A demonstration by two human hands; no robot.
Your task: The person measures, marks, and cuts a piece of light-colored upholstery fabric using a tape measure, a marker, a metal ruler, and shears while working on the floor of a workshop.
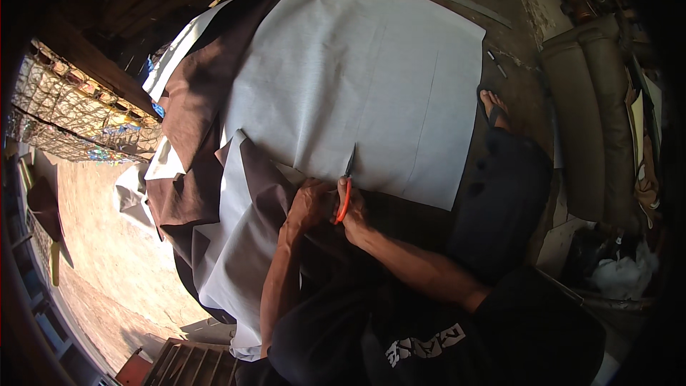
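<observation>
A large sheet of fabric (357, 64), pale grey on this face and brown on the other, is spread on the floor in front of me. Thin drawn lines run across its right part. My right hand (354, 218) grips a pair of scissors (347, 196) by the orange handles, the dark blades pointing away from me over the grey face near its close edge. Close beside it, my left hand (307, 204) is closed on the fabric's near edge. The brown part (189, 86) lies in folds on the left, and more fabric bunches under my left forearm.
A pen (497, 64) lies on the floor right of the sheet, close to my bare foot (493, 104). Brown padded cushions (586, 129) stand at the right. A wire-mesh cage (78, 107) is at the left, and a slatted wooden piece (193, 364) at lower left.
</observation>
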